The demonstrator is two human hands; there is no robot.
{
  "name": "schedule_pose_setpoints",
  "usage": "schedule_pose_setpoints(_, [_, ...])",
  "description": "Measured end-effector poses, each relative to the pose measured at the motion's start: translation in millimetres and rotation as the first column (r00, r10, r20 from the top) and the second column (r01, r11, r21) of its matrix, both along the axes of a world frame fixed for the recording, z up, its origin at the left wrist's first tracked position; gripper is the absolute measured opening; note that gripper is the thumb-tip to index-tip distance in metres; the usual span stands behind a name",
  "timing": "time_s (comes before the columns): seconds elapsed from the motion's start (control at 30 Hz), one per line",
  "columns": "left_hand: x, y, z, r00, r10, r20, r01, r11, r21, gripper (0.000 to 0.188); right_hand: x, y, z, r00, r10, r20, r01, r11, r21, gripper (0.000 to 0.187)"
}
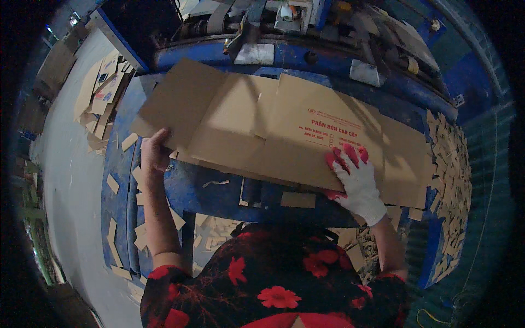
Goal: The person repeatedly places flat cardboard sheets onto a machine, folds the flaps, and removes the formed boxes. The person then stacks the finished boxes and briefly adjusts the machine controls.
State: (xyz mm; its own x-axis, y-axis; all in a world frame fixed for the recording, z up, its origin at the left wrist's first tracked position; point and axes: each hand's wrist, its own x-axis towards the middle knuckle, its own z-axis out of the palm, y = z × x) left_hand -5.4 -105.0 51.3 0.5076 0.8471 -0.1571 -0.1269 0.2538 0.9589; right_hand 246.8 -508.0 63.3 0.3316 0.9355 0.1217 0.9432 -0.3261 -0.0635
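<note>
A long flat cardboard box blank (306, 117), brown with red print on its right part, lies tilted across the blue machine table (219, 199). Bare, my left hand (157, 150) is closed on the near left edge of the blank, its thumb on top and its other fingers mostly hidden. My right hand (355, 180) wears a white glove with red fingertips. Its fingers lie over the blank's near edge beside the print, and the thumb is at that edge, so this hand grips it. Another cardboard layer shows under the blank's near edge.
Behind the table stands a blue machine (322, 57) with rollers and metal parts. Small cardboard offcuts (451, 180) heap up on the right; more scraps (145, 232) lie at the left. Cardboard sheets (104, 98) are piled on the floor at far left.
</note>
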Motion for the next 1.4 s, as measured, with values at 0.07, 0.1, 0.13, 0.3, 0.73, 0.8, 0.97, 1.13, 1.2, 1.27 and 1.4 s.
schedule_pose_setpoints(0.07, [-1.9,-1.1,8.6,0.995,-0.016,-0.094,0.025,0.995,0.094,0.045,1.3,-7.6,1.5,0.997,0.014,0.074,-0.002,0.989,-0.149,0.073])
schedule_pose_setpoints(0.1, [1.2,-6.1,8.8,0.987,-0.006,-0.158,0.037,0.980,0.196,0.044,3.2,-10.1,1.0,0.993,0.011,0.117,0.015,0.976,-0.215,0.067])
schedule_pose_setpoints(0.13, [5.0,-13.1,8.6,0.986,-0.010,-0.166,0.063,0.946,0.318,0.042,6.4,-10.9,-0.5,0.987,0.015,0.163,0.008,0.991,-0.136,0.061])
schedule_pose_setpoints(0.3, [70.6,-60.2,-19.2,0.890,-0.178,-0.419,0.448,0.516,0.730,0.051,43.6,1.0,-14.5,0.935,-0.002,0.354,0.001,1.000,0.003,0.046])
schedule_pose_setpoints(0.73, [216.6,-7.4,-40.7,0.877,-0.022,-0.480,0.480,0.036,0.876,0.060,183.4,72.3,-65.8,0.893,-0.039,0.449,-0.026,0.990,0.137,0.045])
schedule_pose_setpoints(0.8, [244.6,5.4,-45.6,0.875,0.029,-0.483,0.483,-0.008,0.876,0.058,207.0,88.2,-63.4,0.920,-0.037,0.391,-0.050,0.976,0.210,0.047])
schedule_pose_setpoints(0.97, [327.8,38.1,-48.3,0.714,0.535,-0.452,0.598,-0.129,0.791,0.054,272.8,141.3,-50.8,0.898,-0.127,0.422,0.137,0.991,0.007,0.053])
schedule_pose_setpoints(1.13, [402.6,72.3,-36.6,0.694,0.437,-0.572,0.588,0.115,0.801,0.050,336.9,197.6,-37.1,0.860,-0.246,0.447,0.250,0.967,0.051,0.050])
schedule_pose_setpoints(1.2, [404.4,80.4,-36.9,0.784,0.274,-0.557,0.569,0.042,0.821,0.051,345.5,204.6,-35.0,0.855,-0.297,0.426,0.288,0.954,0.086,0.049])
schedule_pose_setpoints(1.27, [380.3,78.5,-42.2,0.812,0.038,-0.583,0.575,0.123,0.809,0.055,343.8,196.9,-34.6,0.862,-0.356,0.359,0.343,0.934,0.102,0.049])
schedule_pose_setpoints(1.4, [249.6,74.1,-49.8,0.761,0.150,-0.632,0.623,0.106,0.775,0.046,315.3,115.5,-34.8,0.908,-0.376,0.183,0.322,0.908,0.267,0.052])
